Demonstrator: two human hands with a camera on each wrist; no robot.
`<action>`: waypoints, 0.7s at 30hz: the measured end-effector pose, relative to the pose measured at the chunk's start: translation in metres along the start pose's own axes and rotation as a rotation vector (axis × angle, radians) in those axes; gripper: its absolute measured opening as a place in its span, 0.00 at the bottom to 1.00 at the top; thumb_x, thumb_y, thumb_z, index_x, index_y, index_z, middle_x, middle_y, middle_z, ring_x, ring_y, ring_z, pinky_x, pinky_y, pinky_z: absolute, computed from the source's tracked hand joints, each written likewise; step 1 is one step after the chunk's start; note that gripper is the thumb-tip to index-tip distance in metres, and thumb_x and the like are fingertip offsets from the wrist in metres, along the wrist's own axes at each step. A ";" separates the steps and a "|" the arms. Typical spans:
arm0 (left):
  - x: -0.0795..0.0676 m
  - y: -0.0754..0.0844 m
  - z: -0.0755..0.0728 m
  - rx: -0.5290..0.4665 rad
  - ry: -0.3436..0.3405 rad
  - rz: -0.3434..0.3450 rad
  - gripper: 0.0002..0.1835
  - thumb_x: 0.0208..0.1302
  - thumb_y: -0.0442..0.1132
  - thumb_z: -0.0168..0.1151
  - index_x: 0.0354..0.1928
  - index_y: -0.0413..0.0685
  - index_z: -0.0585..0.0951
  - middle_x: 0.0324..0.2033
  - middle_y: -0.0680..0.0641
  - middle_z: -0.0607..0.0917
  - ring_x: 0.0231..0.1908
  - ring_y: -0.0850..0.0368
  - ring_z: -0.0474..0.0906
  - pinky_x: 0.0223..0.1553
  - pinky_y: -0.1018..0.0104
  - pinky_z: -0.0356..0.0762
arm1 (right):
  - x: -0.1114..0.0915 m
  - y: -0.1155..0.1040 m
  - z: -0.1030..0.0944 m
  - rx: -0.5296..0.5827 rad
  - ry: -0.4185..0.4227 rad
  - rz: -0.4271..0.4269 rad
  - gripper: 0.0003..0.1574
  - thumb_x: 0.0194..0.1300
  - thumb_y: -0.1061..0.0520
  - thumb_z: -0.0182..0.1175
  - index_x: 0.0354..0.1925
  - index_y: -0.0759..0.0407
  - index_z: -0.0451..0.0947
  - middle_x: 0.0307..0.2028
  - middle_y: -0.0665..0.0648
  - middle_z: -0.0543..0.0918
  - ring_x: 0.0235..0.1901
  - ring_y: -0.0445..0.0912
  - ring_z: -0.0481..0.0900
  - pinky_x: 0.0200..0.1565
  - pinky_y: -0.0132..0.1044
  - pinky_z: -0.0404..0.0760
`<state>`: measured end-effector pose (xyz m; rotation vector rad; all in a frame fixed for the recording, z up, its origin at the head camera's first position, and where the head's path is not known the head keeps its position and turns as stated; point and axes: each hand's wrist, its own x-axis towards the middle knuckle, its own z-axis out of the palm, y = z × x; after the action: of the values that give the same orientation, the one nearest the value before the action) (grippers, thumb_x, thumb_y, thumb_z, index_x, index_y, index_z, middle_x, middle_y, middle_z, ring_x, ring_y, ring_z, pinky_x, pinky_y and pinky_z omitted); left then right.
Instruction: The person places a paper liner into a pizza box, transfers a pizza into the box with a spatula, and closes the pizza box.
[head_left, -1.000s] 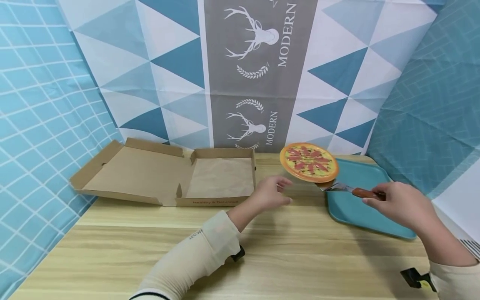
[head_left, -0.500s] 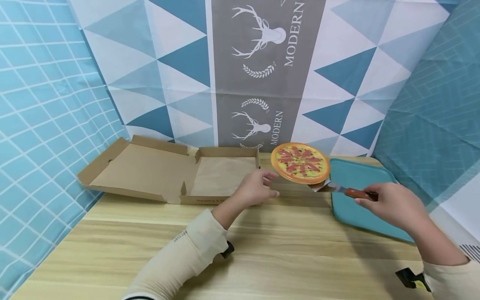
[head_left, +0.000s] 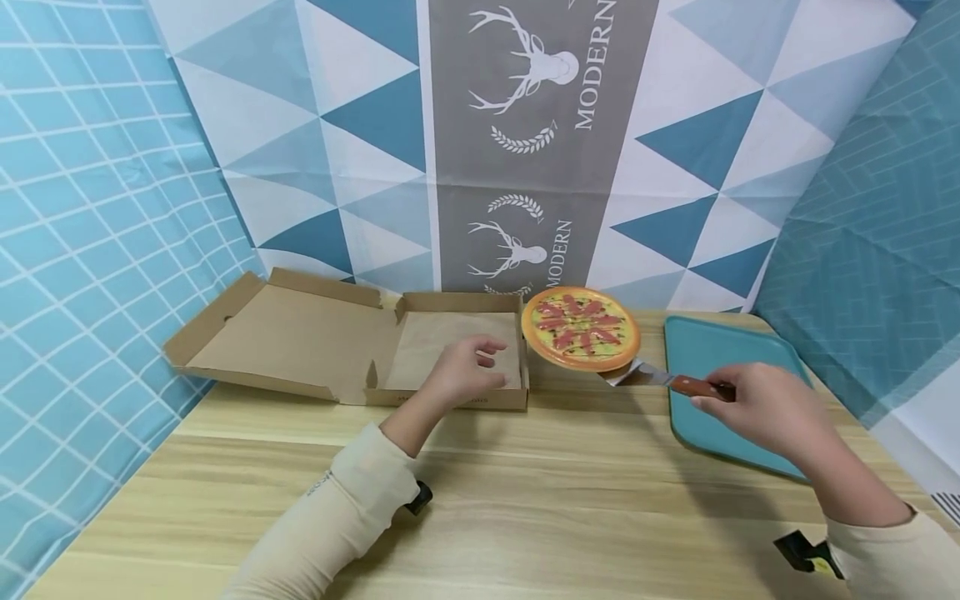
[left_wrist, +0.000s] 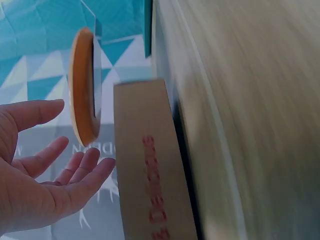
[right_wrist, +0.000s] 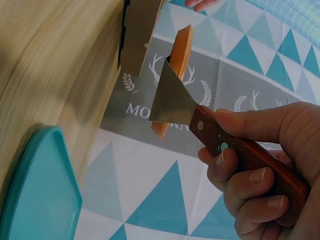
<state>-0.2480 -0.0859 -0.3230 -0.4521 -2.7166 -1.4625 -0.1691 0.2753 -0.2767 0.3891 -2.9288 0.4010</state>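
Just beside the right end of the cardboard box (head_left: pixel 502 400), and higher than its walls, we find the round pizza (head_left: pixel 581 328), lifted off the table (head_left: pixel 562 500). It rests on the blade (right_wrist: pixel 172 97) of the spatula (head_left: pixel 686 385), with its topping upward. The relation which matters most, we judge, is one line: from our right hand (head_left: pixel 772 412) the spatula's long axis runs to the left and slightly away from us, so the pizza lies at the far end of this line, between that hand and the box. In the head view its left rim meets the box's edge, but the left wrist view shows the two apart.

Our right hand grips the wooden handle (right_wrist: pixel 212 134), fingers curled below it and thumb along it. Our left hand (head_left: pixel 461 371) is empty, thumb apart from the fingers, before the box's paper-lined base; its fingertips seem the nearer ones to the pizza's rim, though we cannot be certain of the depth.

Farther out, the lid (head_left: pixel 300 337) lies folded back to the left, and the teal tray (head_left: pixel 697 342) is to the right, partly behind our right hand.
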 end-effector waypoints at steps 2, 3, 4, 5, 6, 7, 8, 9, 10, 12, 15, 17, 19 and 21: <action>-0.001 -0.005 -0.006 0.015 0.018 -0.001 0.25 0.52 0.34 0.72 0.55 0.42 0.80 0.51 0.41 0.82 0.51 0.45 0.80 0.46 0.57 0.81 | 0.000 -0.003 0.001 0.005 0.005 -0.007 0.13 0.60 0.52 0.68 0.36 0.62 0.84 0.16 0.46 0.74 0.14 0.43 0.65 0.17 0.36 0.60; -0.002 -0.008 -0.009 0.018 0.024 -0.004 0.25 0.52 0.34 0.72 0.55 0.42 0.80 0.51 0.41 0.82 0.51 0.45 0.80 0.47 0.56 0.81 | 0.000 -0.005 0.001 0.008 0.008 -0.013 0.14 0.60 0.51 0.68 0.36 0.62 0.84 0.15 0.46 0.75 0.13 0.43 0.64 0.16 0.36 0.60; -0.003 -0.010 -0.011 0.021 0.029 -0.009 0.25 0.53 0.34 0.72 0.56 0.42 0.80 0.51 0.41 0.82 0.51 0.44 0.80 0.48 0.56 0.80 | 0.000 -0.006 0.001 0.010 0.010 -0.017 0.14 0.60 0.51 0.68 0.36 0.62 0.84 0.15 0.46 0.75 0.12 0.43 0.64 0.16 0.35 0.60; -0.004 -0.012 -0.014 0.020 0.033 -0.015 0.26 0.53 0.34 0.72 0.56 0.42 0.80 0.51 0.41 0.81 0.51 0.44 0.80 0.48 0.55 0.81 | 0.001 -0.007 0.002 0.009 0.013 -0.020 0.15 0.60 0.51 0.69 0.36 0.62 0.84 0.15 0.45 0.74 0.13 0.43 0.64 0.16 0.35 0.59; -0.005 -0.015 -0.017 0.019 0.036 -0.022 0.26 0.53 0.34 0.72 0.56 0.41 0.80 0.52 0.40 0.81 0.51 0.44 0.80 0.48 0.55 0.81 | 0.001 -0.009 0.002 0.012 0.014 -0.023 0.15 0.60 0.51 0.69 0.37 0.62 0.84 0.15 0.45 0.74 0.12 0.43 0.63 0.16 0.35 0.59; -0.006 -0.017 -0.019 0.021 0.040 -0.026 0.26 0.53 0.35 0.72 0.56 0.42 0.80 0.52 0.40 0.81 0.52 0.44 0.80 0.47 0.55 0.81 | 0.001 -0.010 0.002 0.017 0.014 -0.026 0.15 0.60 0.51 0.69 0.37 0.63 0.84 0.15 0.45 0.74 0.12 0.42 0.63 0.16 0.35 0.59; -0.007 -0.019 -0.022 0.023 0.043 -0.031 0.26 0.53 0.35 0.72 0.56 0.42 0.80 0.52 0.40 0.81 0.52 0.44 0.79 0.47 0.55 0.81 | 0.001 -0.011 0.003 0.020 0.014 -0.027 0.16 0.60 0.51 0.69 0.38 0.63 0.84 0.15 0.45 0.75 0.12 0.42 0.63 0.16 0.35 0.59; -0.008 -0.021 -0.024 0.026 0.044 -0.035 0.26 0.53 0.34 0.72 0.57 0.42 0.79 0.53 0.40 0.80 0.52 0.43 0.79 0.46 0.55 0.81 | 0.002 -0.012 0.003 0.020 0.013 -0.029 0.16 0.60 0.51 0.69 0.37 0.63 0.84 0.15 0.46 0.74 0.12 0.42 0.63 0.16 0.35 0.59; -0.009 -0.024 -0.027 0.031 0.046 -0.036 0.26 0.54 0.34 0.72 0.57 0.42 0.79 0.53 0.39 0.80 0.52 0.43 0.79 0.46 0.55 0.82 | 0.002 -0.013 0.003 0.021 0.012 -0.031 0.15 0.60 0.51 0.69 0.37 0.63 0.84 0.16 0.46 0.74 0.13 0.42 0.63 0.16 0.35 0.59; -0.011 -0.027 -0.031 0.049 0.049 -0.043 0.26 0.54 0.34 0.72 0.57 0.42 0.79 0.54 0.38 0.80 0.52 0.43 0.79 0.46 0.54 0.81 | 0.002 -0.014 0.004 0.021 0.013 -0.037 0.15 0.60 0.51 0.69 0.37 0.62 0.85 0.16 0.46 0.75 0.13 0.42 0.64 0.16 0.35 0.59; -0.015 -0.030 -0.038 0.056 0.049 -0.046 0.26 0.55 0.34 0.71 0.57 0.41 0.78 0.55 0.36 0.78 0.53 0.41 0.78 0.48 0.52 0.81 | 0.003 -0.017 0.007 0.021 0.013 -0.043 0.14 0.59 0.51 0.69 0.37 0.61 0.85 0.18 0.45 0.76 0.14 0.42 0.64 0.17 0.35 0.60; -0.018 -0.032 -0.043 0.047 0.046 -0.050 0.26 0.56 0.34 0.71 0.58 0.39 0.78 0.56 0.34 0.77 0.54 0.39 0.77 0.50 0.50 0.79 | 0.003 -0.019 0.008 0.023 0.011 -0.043 0.14 0.59 0.51 0.70 0.37 0.60 0.85 0.18 0.45 0.76 0.14 0.42 0.64 0.17 0.36 0.60; -0.021 -0.035 -0.048 0.033 0.043 -0.058 0.26 0.56 0.33 0.70 0.58 0.37 0.77 0.56 0.33 0.76 0.55 0.38 0.76 0.51 0.49 0.78 | 0.004 -0.022 0.009 0.029 0.005 -0.043 0.15 0.58 0.51 0.70 0.37 0.60 0.85 0.18 0.45 0.77 0.14 0.42 0.65 0.17 0.36 0.61; -0.025 -0.040 -0.053 0.038 0.044 -0.069 0.27 0.57 0.33 0.69 0.59 0.37 0.76 0.57 0.33 0.76 0.56 0.38 0.75 0.51 0.48 0.78 | 0.005 -0.024 0.010 0.034 -0.002 -0.044 0.15 0.58 0.51 0.70 0.38 0.61 0.86 0.18 0.45 0.77 0.13 0.42 0.65 0.16 0.36 0.61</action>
<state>-0.2404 -0.1559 -0.3297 -0.3236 -2.7461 -1.4156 -0.1679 0.2487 -0.2795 0.4584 -2.9129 0.4455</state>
